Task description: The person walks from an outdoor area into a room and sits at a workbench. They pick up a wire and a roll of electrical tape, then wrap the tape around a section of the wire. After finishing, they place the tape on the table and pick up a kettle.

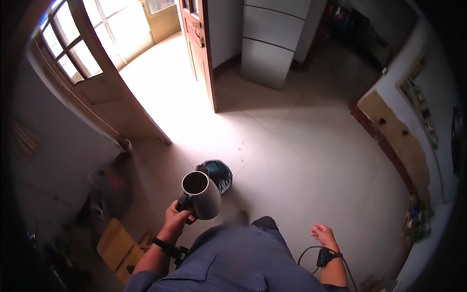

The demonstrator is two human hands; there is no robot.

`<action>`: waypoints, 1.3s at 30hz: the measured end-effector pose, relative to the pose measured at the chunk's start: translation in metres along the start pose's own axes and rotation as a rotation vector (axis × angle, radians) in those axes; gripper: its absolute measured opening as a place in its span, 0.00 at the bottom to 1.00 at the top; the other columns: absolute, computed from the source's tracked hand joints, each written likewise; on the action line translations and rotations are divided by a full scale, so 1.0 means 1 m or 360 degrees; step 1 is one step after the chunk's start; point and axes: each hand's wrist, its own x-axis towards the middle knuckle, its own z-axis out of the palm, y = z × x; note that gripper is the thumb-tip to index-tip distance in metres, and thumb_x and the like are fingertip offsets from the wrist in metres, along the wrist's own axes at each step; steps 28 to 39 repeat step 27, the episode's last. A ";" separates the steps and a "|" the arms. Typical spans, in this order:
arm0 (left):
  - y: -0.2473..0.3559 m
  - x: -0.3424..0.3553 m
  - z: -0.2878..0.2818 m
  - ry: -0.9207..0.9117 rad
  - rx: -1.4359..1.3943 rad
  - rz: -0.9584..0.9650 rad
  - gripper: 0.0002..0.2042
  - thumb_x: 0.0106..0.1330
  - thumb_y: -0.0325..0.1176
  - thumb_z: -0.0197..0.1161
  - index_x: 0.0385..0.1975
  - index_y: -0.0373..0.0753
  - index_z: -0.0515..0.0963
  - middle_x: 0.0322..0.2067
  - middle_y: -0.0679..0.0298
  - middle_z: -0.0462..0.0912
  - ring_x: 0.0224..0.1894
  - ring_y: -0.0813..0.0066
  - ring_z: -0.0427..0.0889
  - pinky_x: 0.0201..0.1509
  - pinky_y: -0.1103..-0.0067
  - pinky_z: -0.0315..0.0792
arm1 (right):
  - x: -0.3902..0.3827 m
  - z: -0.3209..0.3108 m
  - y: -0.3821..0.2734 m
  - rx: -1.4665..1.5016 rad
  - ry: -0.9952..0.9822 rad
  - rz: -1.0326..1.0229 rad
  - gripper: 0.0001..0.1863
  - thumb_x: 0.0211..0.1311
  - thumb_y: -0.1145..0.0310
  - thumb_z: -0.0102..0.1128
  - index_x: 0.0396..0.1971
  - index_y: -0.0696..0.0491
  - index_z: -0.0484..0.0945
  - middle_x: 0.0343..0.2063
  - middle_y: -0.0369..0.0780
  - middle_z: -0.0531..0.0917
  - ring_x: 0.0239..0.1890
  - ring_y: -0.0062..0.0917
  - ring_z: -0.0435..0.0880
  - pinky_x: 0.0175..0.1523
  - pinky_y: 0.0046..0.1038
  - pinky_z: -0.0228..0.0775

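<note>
My left hand (pixel 173 218) is closed round the black handle of a metal kettle (pixel 207 202). The kettle's round mouth faces up toward me and its inside looks dark. Just beyond it on the floor stands a bin lined with a dark bag (pixel 223 177), partly covered by the kettle. Out to the right, my right hand (pixel 323 234) hangs apart from everything, its fingers curled in with nothing visible in them. Both wrists wear black straps, and a cable loops from the right one.
Two wooden door leaves (pixel 114 104) stand open onto bright light ahead. A grey refrigerator (pixel 267 56) is against the far wall. At the lower left is a wooden chair or stool (pixel 119 246). Pale tiles (pixel 292 160) cover the floor; a damaged wall (pixel 399 136) runs along the right.
</note>
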 end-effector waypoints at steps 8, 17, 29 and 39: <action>0.072 0.164 0.080 0.0347 -0.0309 0.0184 0.13 0.63 0.23 0.69 0.47 0.35 0.81 0.41 0.65 0.88 0.41 0.77 0.86 0.45 0.76 0.81 | 0.217 -0.021 -0.243 -0.0438 -0.0243 -0.0131 0.19 0.77 0.59 0.65 0.57 0.56 0.83 0.42 0.37 0.89 0.39 0.22 0.90 0.46 0.25 0.81; 0.172 0.326 0.118 0.0811 -0.0613 0.0281 0.09 0.70 0.27 0.69 0.47 0.36 0.80 0.40 0.65 0.86 0.40 0.76 0.86 0.32 0.74 0.86 | 0.320 0.274 -0.628 -0.1292 -0.1318 -0.1118 0.26 0.69 0.55 0.72 0.60 0.54 0.84 0.48 0.44 0.91 0.50 0.28 0.89 0.58 0.30 0.80; 0.252 0.557 0.019 0.1120 -0.0633 0.0209 0.13 0.71 0.37 0.75 0.44 0.38 0.78 0.34 0.68 0.83 0.35 0.80 0.80 0.41 0.79 0.77 | 0.249 0.662 -0.817 -0.1515 -0.2267 -0.1354 0.31 0.71 0.44 0.65 0.63 0.51 0.82 0.59 0.51 0.83 0.65 0.41 0.82 0.72 0.37 0.71; 0.252 0.557 0.019 0.1120 -0.0633 0.0209 0.13 0.71 0.37 0.75 0.44 0.38 0.78 0.34 0.68 0.83 0.35 0.80 0.80 0.41 0.79 0.77 | 0.249 0.662 -0.817 -0.1515 -0.2267 -0.1354 0.31 0.71 0.44 0.65 0.63 0.51 0.82 0.59 0.51 0.83 0.65 0.41 0.82 0.72 0.37 0.71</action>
